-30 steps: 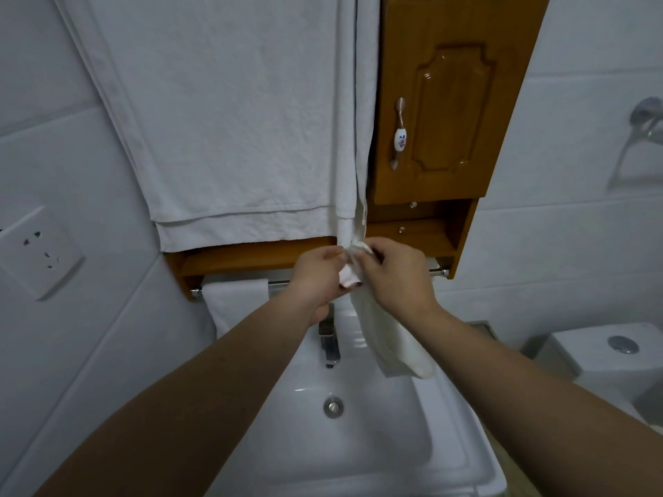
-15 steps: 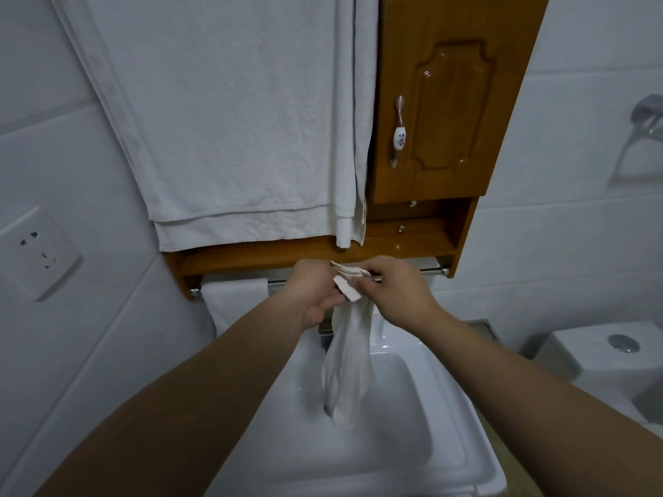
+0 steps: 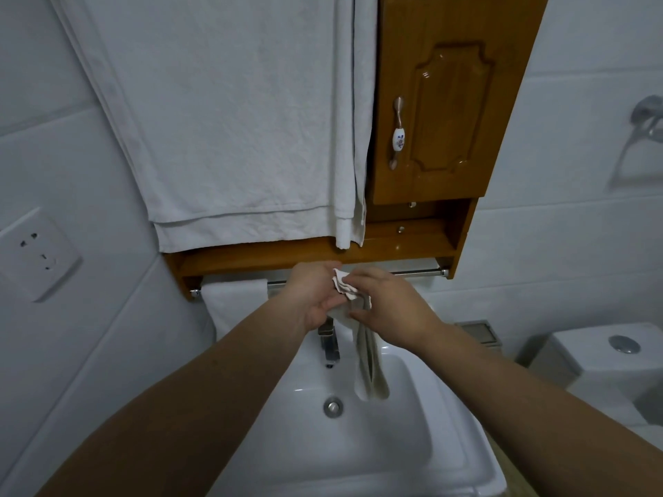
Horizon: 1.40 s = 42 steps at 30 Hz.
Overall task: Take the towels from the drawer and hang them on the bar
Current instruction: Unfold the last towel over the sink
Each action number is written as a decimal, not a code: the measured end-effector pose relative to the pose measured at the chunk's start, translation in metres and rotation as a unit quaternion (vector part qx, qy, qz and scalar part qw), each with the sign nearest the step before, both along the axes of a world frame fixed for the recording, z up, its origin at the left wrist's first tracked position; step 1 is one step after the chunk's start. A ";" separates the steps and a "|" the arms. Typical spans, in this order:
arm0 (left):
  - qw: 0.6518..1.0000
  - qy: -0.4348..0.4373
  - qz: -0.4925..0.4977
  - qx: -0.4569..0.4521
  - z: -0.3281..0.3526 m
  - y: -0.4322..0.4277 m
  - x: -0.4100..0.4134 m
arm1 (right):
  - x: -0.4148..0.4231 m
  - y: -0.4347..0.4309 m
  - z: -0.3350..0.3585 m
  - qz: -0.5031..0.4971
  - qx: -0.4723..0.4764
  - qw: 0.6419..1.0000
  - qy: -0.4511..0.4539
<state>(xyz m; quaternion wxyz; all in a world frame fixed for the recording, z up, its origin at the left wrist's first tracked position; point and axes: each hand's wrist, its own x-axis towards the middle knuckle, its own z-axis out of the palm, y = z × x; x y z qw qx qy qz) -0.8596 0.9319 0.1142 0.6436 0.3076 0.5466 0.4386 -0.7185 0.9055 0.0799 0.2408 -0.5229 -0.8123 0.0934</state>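
A small white towel (image 3: pixel 369 367) hangs down over the sink, bunched at its top between both hands. My left hand (image 3: pixel 314 294) grips the top of the small towel from the left. My right hand (image 3: pixel 387 306) pinches the same bunched end from the right. Both hands sit just below and in front of the chrome bar (image 3: pixel 416 272) under the wooden cabinet. Another folded white towel (image 3: pixel 235 303) hangs on the left part of the bar. The drawer is not in view.
A large white towel (image 3: pixel 233 120) drapes down the wall above the wooden shelf (image 3: pixel 251 258). A cabinet door (image 3: pixel 445 113) is shut on the right. Below are the white sink (image 3: pixel 358 443) and faucet (image 3: pixel 330 344). A toilet tank (image 3: pixel 610 356) stands at right, a wall socket (image 3: pixel 37 252) at left.
The hands have drawn slightly down and toward me with the small towel. Its hanging end has swung from the sink's middle to the right and now hangs shorter.
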 end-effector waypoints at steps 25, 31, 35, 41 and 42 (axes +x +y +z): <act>0.729 0.560 -0.298 0.258 0.008 -0.011 -0.021 | 0.038 0.008 0.042 0.028 -0.214 0.951 0.221; 0.831 0.386 -0.323 0.237 -0.008 -0.018 -0.027 | 0.048 0.006 0.056 0.026 -0.211 0.928 0.306; 0.904 0.295 -0.234 0.204 -0.002 -0.017 -0.030 | 0.053 0.006 0.063 -0.010 -0.192 0.911 0.366; 0.896 0.311 -0.194 0.250 0.012 -0.025 -0.031 | 0.056 0.007 0.065 -0.050 -0.172 0.892 0.415; 0.894 0.314 -0.187 0.259 0.013 -0.027 -0.032 | 0.057 0.007 0.065 -0.054 -0.173 0.887 0.426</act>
